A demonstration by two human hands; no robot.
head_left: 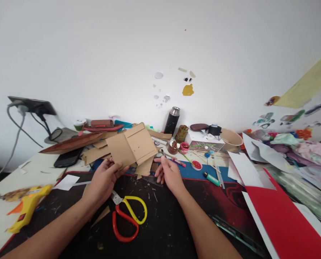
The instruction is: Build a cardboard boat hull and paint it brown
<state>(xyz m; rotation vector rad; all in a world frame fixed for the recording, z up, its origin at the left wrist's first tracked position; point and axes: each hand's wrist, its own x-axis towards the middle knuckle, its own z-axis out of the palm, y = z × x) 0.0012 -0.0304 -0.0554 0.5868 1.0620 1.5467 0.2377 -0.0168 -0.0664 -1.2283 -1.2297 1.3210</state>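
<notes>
My left hand (pixel 106 176) is closed on the lower edge of a piece of brown cardboard (pixel 119 148), pinching it between thumb and fingers. The cardboard stands tilted above the mat, with a creased, folded-looking section (pixel 141 144) at its right. My right hand (pixel 169 175) is just right of the cardboard, apart from it, with loosely curled fingers spread and nothing visible in them. Scissors (pixel 129 216) with one red and one yellow handle lie on the black mat below the hands; their blades are partly hidden by my left wrist.
A yellow glue gun (pixel 30 208) lies at left. Behind are a long brown boat-shaped piece (pixel 71 142), a black flask (pixel 172 120) and small paint pots (pixel 196 165). A green glue stick or lighter (pixel 212 178) and red paper (pixel 290 219) lie at right.
</notes>
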